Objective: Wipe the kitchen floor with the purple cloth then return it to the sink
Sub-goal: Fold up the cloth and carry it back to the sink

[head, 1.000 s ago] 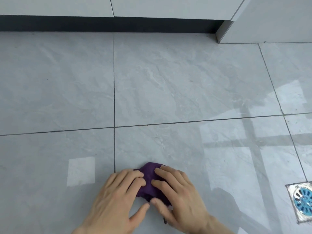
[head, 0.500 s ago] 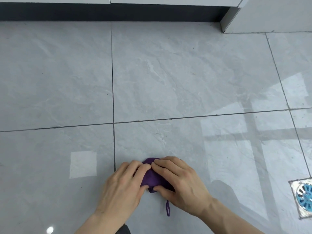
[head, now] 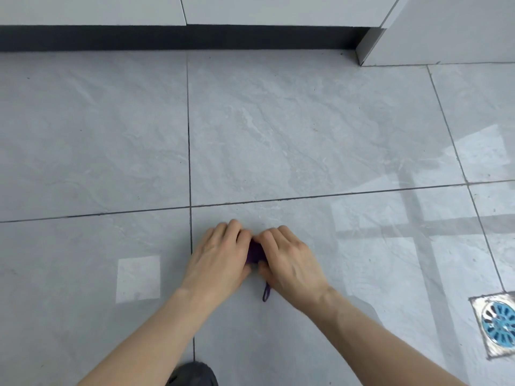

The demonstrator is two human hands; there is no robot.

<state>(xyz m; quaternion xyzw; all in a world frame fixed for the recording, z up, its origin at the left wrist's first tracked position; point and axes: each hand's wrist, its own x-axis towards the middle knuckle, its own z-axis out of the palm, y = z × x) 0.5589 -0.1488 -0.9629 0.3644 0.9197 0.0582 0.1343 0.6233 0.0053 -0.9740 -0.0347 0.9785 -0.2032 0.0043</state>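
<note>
Head view: both hands are down on the grey tiled floor (head: pixel 278 135), working the purple cloth (head: pixel 255 253) between them. The left hand (head: pixel 220 260) lies over the cloth's left side with its fingers (head: pixel 232 231) curled down and pressed together; the right hand (head: pixel 291 260) covers the right side, its fingers (head: pixel 271 236) bent and close-set, thumb tucked under near the cloth's near edge. Only a narrow strip of purple shows in the gap between the hands, so the cloth looks bunched small, and both hands appear to be clamping it rather than lying flat. A thin hanging loop (head: pixel 266 293) trails from it toward the person, lying on the tile.

The step in hand looks like the wiping itself, just right of the dark grout line (head: pixel 190 162) where four tiles meet. The next move probably calls for steady downward pressure and a push or drag across the tile, keeping the loop from snagging under a palm.

Around: white cabinet fronts (head: pixel 278 9) above a dark kickboard (head: pixel 178 37) at the far edge, a floor drain (head: pixel 498 325) with a blue grille well off to the right, and something dark, perhaps a knee or shoe (head: pixel 192 374), at the bottom edge. Nothing blocks the open tile ahead. The sink is not in view, so the return leg means rising and turning away
</note>
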